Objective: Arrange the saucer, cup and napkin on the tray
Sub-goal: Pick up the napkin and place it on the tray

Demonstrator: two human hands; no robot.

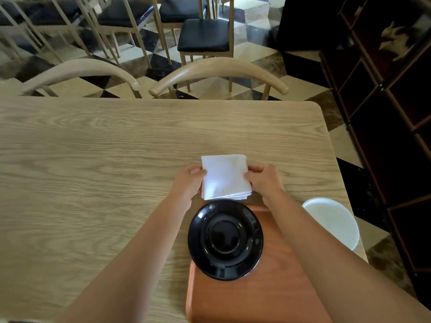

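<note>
A folded white napkin stack [224,177] lies on the wooden table just beyond the tray. My left hand [189,181] grips its left edge and my right hand [264,180] grips its right edge. A glossy black saucer [225,238] sits on the far left part of the orange-brown tray [263,292], overhanging the tray's left edge a little. A white cup [331,221], seen from above, stands right of the tray near the table's right edge, partly hidden by my right forearm.
The light wooden table [93,171] stretches wide to the left. Two curved chair backs [217,71] stand at its far edge. A dark wooden shelf unit [391,113] rises to the right of the table.
</note>
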